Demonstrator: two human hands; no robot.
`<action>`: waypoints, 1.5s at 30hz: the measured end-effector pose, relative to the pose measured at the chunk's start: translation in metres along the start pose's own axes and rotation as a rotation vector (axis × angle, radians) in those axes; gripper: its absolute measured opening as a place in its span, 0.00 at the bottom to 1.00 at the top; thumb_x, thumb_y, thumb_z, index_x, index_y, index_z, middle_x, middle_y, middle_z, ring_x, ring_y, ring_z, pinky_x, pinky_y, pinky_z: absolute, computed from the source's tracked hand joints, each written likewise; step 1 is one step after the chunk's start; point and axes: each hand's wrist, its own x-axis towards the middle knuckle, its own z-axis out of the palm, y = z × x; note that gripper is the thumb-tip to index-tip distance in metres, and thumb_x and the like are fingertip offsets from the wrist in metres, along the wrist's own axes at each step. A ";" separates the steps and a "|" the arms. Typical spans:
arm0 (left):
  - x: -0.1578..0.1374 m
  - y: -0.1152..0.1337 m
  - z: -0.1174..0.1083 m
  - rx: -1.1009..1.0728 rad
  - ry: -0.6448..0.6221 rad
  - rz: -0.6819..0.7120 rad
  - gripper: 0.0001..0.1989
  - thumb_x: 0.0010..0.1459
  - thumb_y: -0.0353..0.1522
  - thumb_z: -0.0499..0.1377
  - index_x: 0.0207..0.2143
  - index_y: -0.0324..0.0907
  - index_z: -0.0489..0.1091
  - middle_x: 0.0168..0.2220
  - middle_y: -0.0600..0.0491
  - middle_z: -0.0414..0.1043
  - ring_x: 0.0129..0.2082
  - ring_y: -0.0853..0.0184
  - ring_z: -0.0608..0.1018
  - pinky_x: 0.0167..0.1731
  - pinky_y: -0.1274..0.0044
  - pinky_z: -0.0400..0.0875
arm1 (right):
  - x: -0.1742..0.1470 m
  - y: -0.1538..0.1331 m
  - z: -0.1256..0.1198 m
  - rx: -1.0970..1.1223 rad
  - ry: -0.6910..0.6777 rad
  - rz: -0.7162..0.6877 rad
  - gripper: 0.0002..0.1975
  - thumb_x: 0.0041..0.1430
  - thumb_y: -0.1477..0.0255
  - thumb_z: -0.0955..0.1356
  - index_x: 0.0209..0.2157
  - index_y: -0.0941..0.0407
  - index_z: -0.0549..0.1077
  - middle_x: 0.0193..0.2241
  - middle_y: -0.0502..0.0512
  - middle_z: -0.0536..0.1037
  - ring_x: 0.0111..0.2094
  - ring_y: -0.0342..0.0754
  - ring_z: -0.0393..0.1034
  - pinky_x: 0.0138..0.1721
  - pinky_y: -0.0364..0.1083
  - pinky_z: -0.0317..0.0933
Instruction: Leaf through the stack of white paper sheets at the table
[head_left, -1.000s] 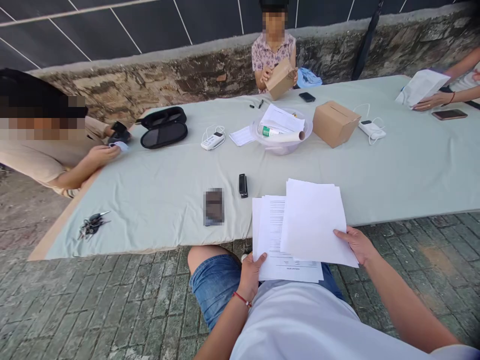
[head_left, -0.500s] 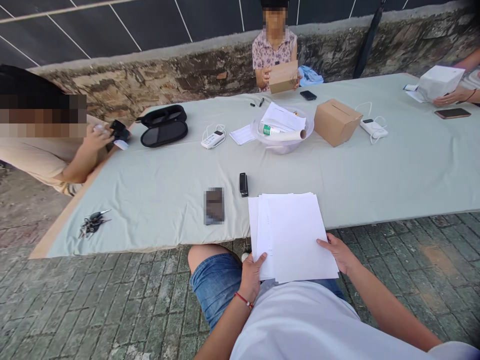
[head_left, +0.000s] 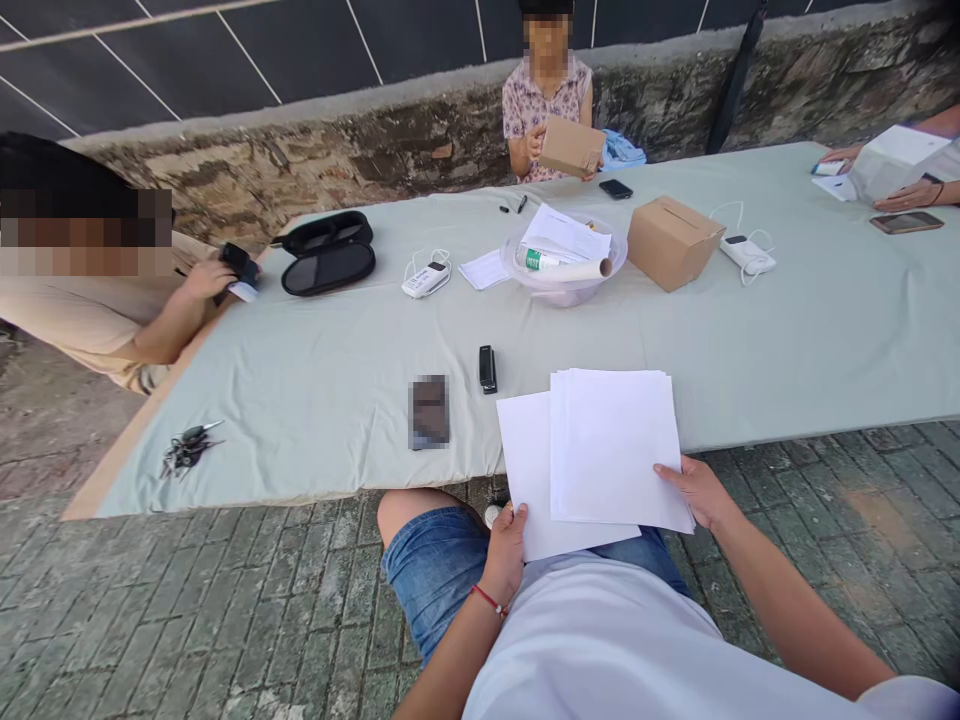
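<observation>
Over my lap, at the table's near edge, my left hand [head_left: 508, 545] grips a white paper sheet [head_left: 529, 440] by its lower left side, thumb on top. Whether more sheets lie under it I cannot tell. My right hand [head_left: 697, 490] is closed on the right edge of a stack of paper [head_left: 613, 440], its thumb on top and the other fingers beneath. The stack overlaps the left sheet and sits slightly higher and to the right. A black stapler [head_left: 487, 369] lies on the cloth just beyond the papers, with a blurred dark flat object [head_left: 429, 412] left of it.
Keys [head_left: 189, 448] lie at the left on the cloth-covered table [head_left: 315, 400]. Farther back are an open black case [head_left: 328, 252], a plastic bowl [head_left: 562, 290] with papers and a roll, a cardboard box [head_left: 671, 243] and white corded devices [head_left: 427, 280]. Co-workers sit left, opposite and right.
My right hand has moved the stack right and away from me, uncovering more of the left sheet. The person opposite has tilted their box; the right co-worker's hand has shifted.
</observation>
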 end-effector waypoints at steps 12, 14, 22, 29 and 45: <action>-0.005 0.003 0.005 -0.091 0.028 -0.020 0.24 0.47 0.44 0.70 0.42 0.37 0.75 0.47 0.42 0.77 0.46 0.55 0.79 0.50 0.67 0.72 | -0.013 -0.014 0.042 -0.054 -0.317 0.023 0.24 0.49 0.59 0.75 0.45 0.56 0.77 0.45 0.58 0.81 0.42 0.57 0.78 0.45 0.54 0.71; -0.006 0.003 0.004 -0.062 -0.024 -0.001 0.26 0.46 0.43 0.71 0.44 0.37 0.75 0.45 0.42 0.78 0.46 0.55 0.79 0.50 0.67 0.71 | -0.010 -0.010 0.048 -0.081 -0.301 -0.002 0.24 0.49 0.59 0.75 0.46 0.56 0.77 0.45 0.58 0.81 0.43 0.58 0.78 0.45 0.55 0.71; -0.004 -0.001 0.002 -0.087 0.004 -0.008 0.23 0.45 0.40 0.71 0.43 0.38 0.75 0.44 0.44 0.79 0.46 0.55 0.79 0.51 0.67 0.71 | 0.002 -0.010 0.029 -0.124 -0.145 -0.069 0.22 0.50 0.60 0.74 0.46 0.54 0.77 0.45 0.56 0.81 0.46 0.59 0.76 0.48 0.54 0.70; -0.003 0.000 0.002 -0.068 0.028 0.003 0.20 0.47 0.40 0.70 0.40 0.39 0.76 0.45 0.44 0.79 0.46 0.55 0.79 0.51 0.67 0.72 | 0.000 -0.028 0.007 0.018 -0.001 -0.035 0.22 0.47 0.63 0.76 0.45 0.53 0.77 0.45 0.57 0.81 0.45 0.60 0.77 0.45 0.54 0.73; -0.007 0.003 0.005 -0.022 -0.031 0.059 0.24 0.47 0.41 0.70 0.44 0.37 0.76 0.45 0.42 0.79 0.45 0.54 0.80 0.50 0.66 0.71 | 0.003 -0.015 0.022 -0.197 -0.049 -0.128 0.19 0.51 0.58 0.72 0.41 0.55 0.77 0.37 0.55 0.83 0.36 0.54 0.78 0.37 0.49 0.70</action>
